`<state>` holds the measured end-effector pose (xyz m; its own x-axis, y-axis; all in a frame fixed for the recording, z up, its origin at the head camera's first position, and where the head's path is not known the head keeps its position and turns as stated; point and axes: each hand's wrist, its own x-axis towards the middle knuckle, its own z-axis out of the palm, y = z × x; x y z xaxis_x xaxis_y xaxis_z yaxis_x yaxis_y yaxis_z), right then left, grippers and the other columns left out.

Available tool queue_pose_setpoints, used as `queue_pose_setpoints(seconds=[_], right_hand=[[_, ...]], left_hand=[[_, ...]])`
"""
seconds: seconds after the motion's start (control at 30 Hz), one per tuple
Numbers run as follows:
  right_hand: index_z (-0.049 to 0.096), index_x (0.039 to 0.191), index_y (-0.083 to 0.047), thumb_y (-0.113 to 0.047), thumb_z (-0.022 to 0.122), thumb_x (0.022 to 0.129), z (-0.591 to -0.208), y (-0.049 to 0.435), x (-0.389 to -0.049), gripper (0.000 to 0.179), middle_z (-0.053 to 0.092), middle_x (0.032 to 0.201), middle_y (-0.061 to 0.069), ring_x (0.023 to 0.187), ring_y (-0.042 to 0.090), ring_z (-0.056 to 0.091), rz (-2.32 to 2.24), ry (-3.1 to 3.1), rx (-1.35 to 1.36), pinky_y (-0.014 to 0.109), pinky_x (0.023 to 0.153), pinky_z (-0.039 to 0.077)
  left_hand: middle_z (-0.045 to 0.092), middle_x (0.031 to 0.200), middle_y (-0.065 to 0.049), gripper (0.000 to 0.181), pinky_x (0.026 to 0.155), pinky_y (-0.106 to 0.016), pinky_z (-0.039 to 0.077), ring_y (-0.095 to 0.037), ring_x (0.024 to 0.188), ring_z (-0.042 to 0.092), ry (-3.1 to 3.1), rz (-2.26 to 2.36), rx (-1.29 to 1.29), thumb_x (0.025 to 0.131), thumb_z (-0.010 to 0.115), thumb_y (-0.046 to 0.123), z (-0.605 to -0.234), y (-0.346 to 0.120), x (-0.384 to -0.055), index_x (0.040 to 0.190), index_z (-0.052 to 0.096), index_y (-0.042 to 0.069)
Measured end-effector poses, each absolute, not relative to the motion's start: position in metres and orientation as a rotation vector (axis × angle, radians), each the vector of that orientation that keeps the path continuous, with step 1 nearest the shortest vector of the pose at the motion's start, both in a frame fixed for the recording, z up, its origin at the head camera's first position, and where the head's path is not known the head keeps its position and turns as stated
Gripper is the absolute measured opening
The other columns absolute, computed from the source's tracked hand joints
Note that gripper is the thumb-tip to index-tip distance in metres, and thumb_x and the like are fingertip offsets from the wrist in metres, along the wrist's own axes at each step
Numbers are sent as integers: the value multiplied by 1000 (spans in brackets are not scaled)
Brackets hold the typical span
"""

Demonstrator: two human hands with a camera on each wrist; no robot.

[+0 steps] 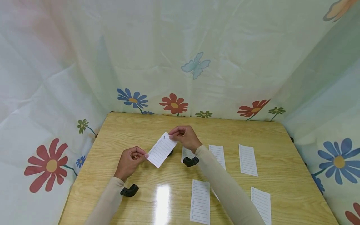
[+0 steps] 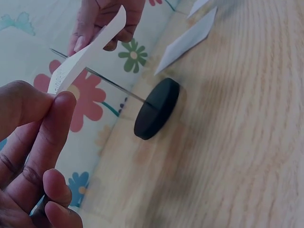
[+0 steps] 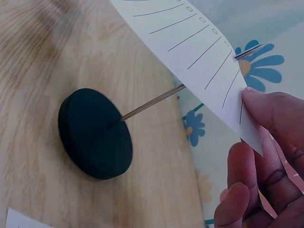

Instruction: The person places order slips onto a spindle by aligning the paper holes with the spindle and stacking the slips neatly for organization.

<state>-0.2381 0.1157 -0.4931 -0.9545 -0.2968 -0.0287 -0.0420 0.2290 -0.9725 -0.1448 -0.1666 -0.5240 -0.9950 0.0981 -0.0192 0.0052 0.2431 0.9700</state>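
Note:
A lined checklist sheet is held tilted above the table between both hands. My left hand pinches its lower left corner between thumb and fingers. At the upper end, my right hand pinches the opposite corner. A paper spike with a round black base stands on the table under the sheet. Its thin metal rod passes up to the sheet, and the pointed tip shows beyond it. From the head view, that tip appears over the printed face near the top edge. The sheet bows in both wrist views.
More lined sheets lie on the wooden table: one at the front, one at the right, one near the right forearm, others partly under that arm. A flowered curtain surrounds the table's back and sides.

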Motion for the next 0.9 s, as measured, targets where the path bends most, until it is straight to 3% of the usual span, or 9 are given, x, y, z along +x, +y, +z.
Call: queue_pose_setpoints(seconds=[0.23, 0.53, 0.9], right_hand=[[81, 105, -8, -5, 79, 95, -499, 115, -238, 10, 77, 95, 4, 81, 16, 67, -1788, 2293, -326, 30, 77, 58], [81, 105, -7, -6, 78, 96, -503, 116, -236, 10, 77, 96, 7, 81, 15, 68, -1764, 2297, -318, 35, 80, 58], [81, 105, -7, -5, 78, 95, -515, 115, -238, 11, 78, 97, 9, 83, 13, 69, -1743, 2302, -276, 22, 75, 56]], left_hand=[[78, 93, -25, 11, 64, -24, 44, -10, 68, 54, 2435, 1849, 56, 95, 81, 15, -530, -167, -145, 98, 75, 6], [78, 92, -25, 12, 61, -22, 42, -9, 66, 53, 2429, 1852, 40, 94, 82, 14, -536, -165, -146, 97, 76, 5], [80, 92, -21, 17, 59, -21, 44, -8, 67, 59, 2443, 1821, 67, 93, 83, 15, -544, -165, -149, 98, 75, 1]])
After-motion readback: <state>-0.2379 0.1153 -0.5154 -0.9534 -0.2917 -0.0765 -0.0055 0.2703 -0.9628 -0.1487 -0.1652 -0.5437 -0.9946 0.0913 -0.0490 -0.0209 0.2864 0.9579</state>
